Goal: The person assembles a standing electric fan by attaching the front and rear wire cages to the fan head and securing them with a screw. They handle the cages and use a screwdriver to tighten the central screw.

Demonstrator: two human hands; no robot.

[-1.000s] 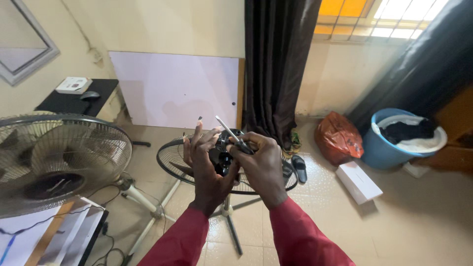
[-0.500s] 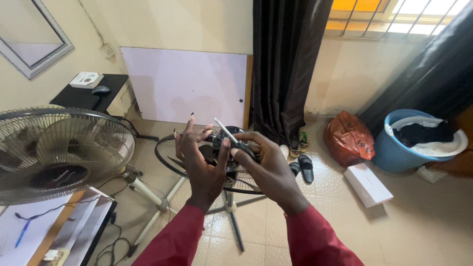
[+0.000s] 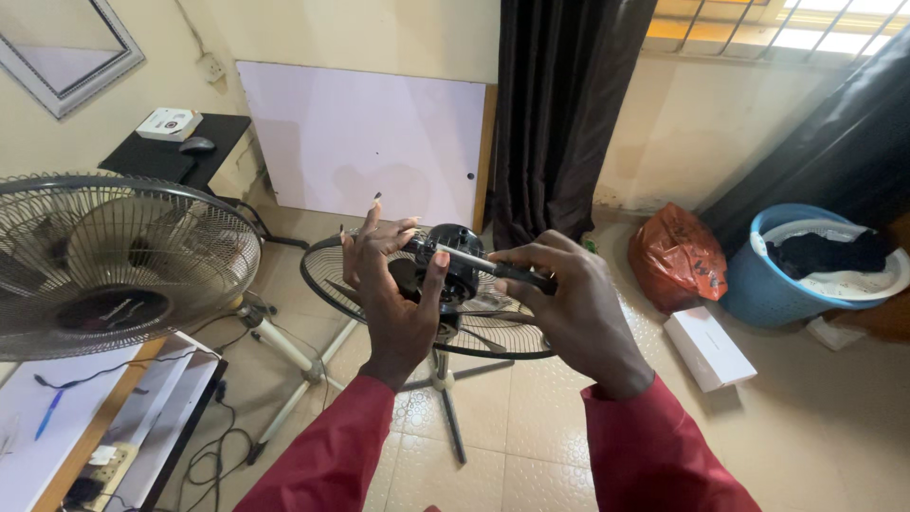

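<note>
A black fan motor (image 3: pixel 453 270) sits on top of a stand, with a wire rear guard (image 3: pixel 498 334) around it. My left hand (image 3: pixel 391 289) is cupped against the motor's left side, thumb up on its front and fingers spread. My right hand (image 3: pixel 573 308) pinches a screwdriver (image 3: pixel 474 261) by its dark handle. The silver shaft lies almost level and its tip meets the motor near my left fingertips. Both sleeves are red.
A second standing fan (image 3: pixel 118 261) with a full cage is at the left. A desk edge (image 3: pixel 90 427) with papers and cables is at the lower left. A white board (image 3: pixel 365 142), dark curtain (image 3: pixel 559 114), orange bag (image 3: pixel 681 256), blue basket (image 3: pixel 806 289) and white box (image 3: pixel 706 348) are behind.
The screwdriver has swung from pointing up and left to lying almost level, and my right hand has slid right along it. My view has shifted slightly.
</note>
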